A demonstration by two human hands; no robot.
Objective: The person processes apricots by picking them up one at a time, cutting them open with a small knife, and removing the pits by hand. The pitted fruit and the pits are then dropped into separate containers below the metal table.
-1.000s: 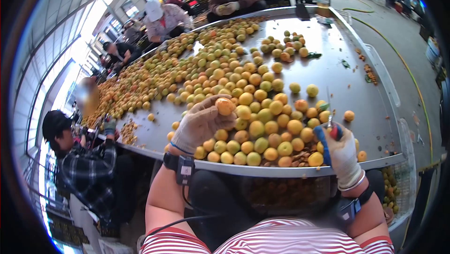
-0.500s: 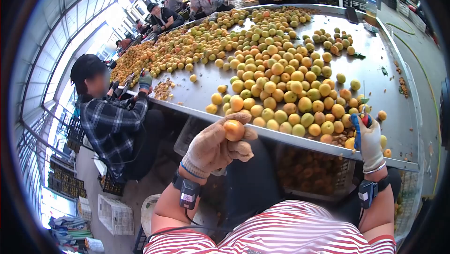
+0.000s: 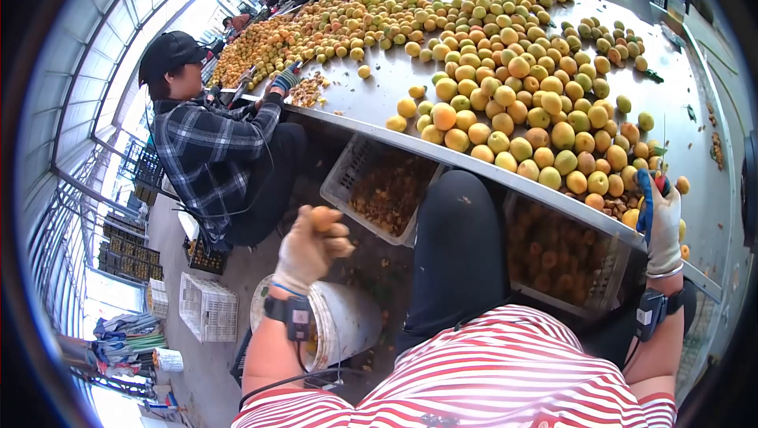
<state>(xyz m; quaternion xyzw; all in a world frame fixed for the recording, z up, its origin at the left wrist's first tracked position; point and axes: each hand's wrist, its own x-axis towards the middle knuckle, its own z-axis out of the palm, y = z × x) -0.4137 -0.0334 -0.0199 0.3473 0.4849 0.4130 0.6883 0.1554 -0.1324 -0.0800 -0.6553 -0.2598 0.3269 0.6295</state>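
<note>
My left hand (image 3: 306, 250), in a pale work glove, is closed around an orange-yellow apricot (image 3: 324, 218). It is held in front of the table, above a white bucket (image 3: 351, 319). My right hand (image 3: 663, 227), gloved in white with blue at the fingers, rests by the table's near right edge. It grips a small tool (image 3: 662, 182) with a red part and a thin tip pointing up; most of it is hidden in the fist. Beside that hand lies a big spread of yellow, green and orange apricots (image 3: 513, 104) on the metal table (image 3: 387, 73).
Under the table stand a crate of cut fruit pieces (image 3: 335, 179) and another fruit-filled crate (image 3: 612, 274). A person in a plaid shirt (image 3: 213, 140) works at the left, with more people along the far side. White crates (image 3: 209, 307) stand on the floor.
My left hand has moved down and left with the apricot, from the table edge to above the bucket. The view has tilted downward. My right hand keeps its grip beside the fruit.
</note>
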